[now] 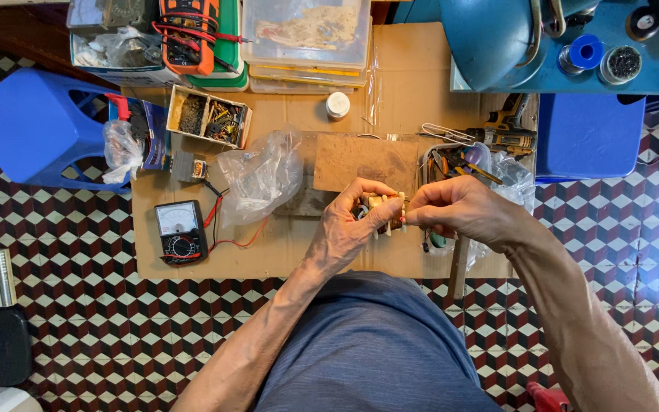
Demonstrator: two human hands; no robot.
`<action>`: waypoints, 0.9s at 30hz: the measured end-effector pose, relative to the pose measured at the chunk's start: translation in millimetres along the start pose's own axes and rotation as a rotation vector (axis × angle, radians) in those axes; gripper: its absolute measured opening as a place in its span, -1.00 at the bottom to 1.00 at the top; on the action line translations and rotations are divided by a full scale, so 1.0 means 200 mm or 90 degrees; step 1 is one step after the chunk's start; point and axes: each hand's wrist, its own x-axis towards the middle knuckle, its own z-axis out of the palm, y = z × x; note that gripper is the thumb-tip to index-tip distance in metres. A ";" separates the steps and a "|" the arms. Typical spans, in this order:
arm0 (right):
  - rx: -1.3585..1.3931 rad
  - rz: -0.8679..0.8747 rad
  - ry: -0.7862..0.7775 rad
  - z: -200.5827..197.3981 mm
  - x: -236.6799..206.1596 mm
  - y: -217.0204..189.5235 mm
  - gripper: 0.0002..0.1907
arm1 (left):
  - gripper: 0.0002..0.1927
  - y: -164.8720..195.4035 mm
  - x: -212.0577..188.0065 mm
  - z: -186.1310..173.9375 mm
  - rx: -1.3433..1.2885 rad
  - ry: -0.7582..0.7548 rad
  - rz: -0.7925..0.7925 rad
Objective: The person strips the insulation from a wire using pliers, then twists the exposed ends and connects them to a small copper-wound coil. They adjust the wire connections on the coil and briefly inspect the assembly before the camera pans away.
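A cardboard sheet (413, 84) covered the checkered floor (78, 305). Above it, the left hand (348, 225) gripped a small tan electrical part (381, 204) with fingers curled around it, while the right hand (455, 210) pinched its edge. A multimeter (181, 231) lay well apart.

A crumpled clear plastic bag (262, 177) lies right of a black meter's pale dial (176, 220).

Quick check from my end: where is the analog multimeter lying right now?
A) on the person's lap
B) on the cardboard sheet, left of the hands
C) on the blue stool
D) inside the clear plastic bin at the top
B: the analog multimeter lies flat on the cardboard sheet, with its red lead trailing toward the clear plastic bag, well left of the left hand.
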 end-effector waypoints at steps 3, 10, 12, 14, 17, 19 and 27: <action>0.041 0.039 0.005 0.00 0.02 0.00 -0.78 | -0.71 -0.01 0.00 0.00 0.005 0.001 0.022; 0.115 0.012 0.034 0.05 0.01 0.05 -0.76 | -0.71 -0.02 0.01 -0.02 -0.006 -0.019 0.024; 0.032 -0.062 0.079 0.07 -0.03 0.05 -0.73 | -0.70 -0.03 0.01 -0.01 -0.007 -0.012 0.000; -0.037 -0.105 0.135 0.10 -0.07 0.06 -0.73 | -0.70 -0.04 0.01 -0.01 -0.075 -0.016 -0.001; -0.093 -0.144 0.224 0.16 -0.11 0.06 -0.77 | -0.69 -0.06 0.03 0.02 -0.118 -0.008 -0.004; -0.093 -0.197 0.269 0.20 -0.12 0.06 -0.80 | -0.68 -0.07 0.03 0.02 -0.124 -0.003 -0.010; -0.202 -0.302 0.341 0.23 -0.11 0.12 -0.82 | -0.63 -0.06 0.03 0.02 -0.136 -0.021 -0.057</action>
